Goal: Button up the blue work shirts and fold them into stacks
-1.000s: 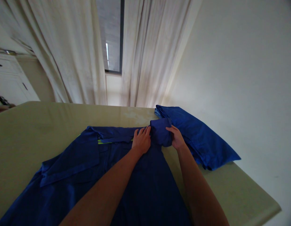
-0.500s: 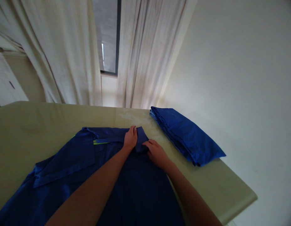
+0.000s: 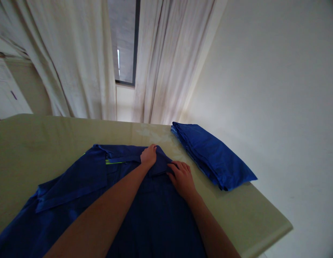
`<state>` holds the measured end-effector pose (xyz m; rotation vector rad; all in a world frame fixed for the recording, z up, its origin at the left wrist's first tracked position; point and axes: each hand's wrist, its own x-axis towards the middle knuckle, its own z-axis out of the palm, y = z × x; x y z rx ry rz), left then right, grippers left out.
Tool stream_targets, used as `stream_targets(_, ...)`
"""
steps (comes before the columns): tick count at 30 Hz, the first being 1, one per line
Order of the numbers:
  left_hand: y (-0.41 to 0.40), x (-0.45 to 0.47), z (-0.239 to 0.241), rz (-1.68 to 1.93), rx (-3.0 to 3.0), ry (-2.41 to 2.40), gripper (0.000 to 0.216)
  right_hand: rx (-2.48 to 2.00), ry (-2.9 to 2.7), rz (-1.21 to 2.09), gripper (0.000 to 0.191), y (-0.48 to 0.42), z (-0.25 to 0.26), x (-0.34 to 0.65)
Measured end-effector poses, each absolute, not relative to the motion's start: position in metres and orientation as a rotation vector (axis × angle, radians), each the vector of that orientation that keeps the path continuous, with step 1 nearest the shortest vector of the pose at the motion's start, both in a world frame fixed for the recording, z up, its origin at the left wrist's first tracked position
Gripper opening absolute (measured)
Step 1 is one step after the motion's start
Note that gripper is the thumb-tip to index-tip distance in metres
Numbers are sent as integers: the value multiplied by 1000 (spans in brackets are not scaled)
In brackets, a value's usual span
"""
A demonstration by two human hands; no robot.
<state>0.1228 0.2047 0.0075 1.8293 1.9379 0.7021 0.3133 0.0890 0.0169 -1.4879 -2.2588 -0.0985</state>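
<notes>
A dark blue work garment (image 3: 83, 186) with a yellow-green stripe lies spread on the beige table (image 3: 34, 143). My left hand (image 3: 148, 156) rests at its far edge, fingers curled over a folded part of the cloth. Just to the right, my right hand (image 3: 182, 176) lies flat with fingers spread, pressing the fold's right edge down. Both forearms reach forward over the garment.
A stack of folded bright blue garments (image 3: 212, 154) sits on the table's right side, close to the white wall (image 3: 276, 89). Pale curtains (image 3: 75, 61) and a window (image 3: 123, 39) hang behind the table. The table's right corner (image 3: 286, 225) is near.
The raised fold of cloth has been laid down flat on the garment. My right hand moved left and down from the fold's side onto it; my left hand shifted slightly left.
</notes>
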Motion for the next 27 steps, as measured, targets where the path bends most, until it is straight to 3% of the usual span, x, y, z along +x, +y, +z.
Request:
stream_targets(11, 236, 110, 28, 409, 2102, 1900, 30, -1267, -2500, 59, 22, 89, 9, 296)
stream_targets(17, 247, 94, 30, 366, 2133, 1883, 32, -1516, -2066, 166, 57, 87, 9, 311)
stream_targets(21, 245, 87, 29, 348, 2191, 1847, 31, -1576, -2020, 322, 55, 89, 7, 313)
stream_targets(24, 239, 88, 28, 356, 2175, 1903, 44, -1530, -2107, 280, 51, 91, 7, 312)
stream_targets(27, 237, 84, 26, 340, 2157, 1925, 44, -1496, -2157, 167, 37, 92, 6, 313)
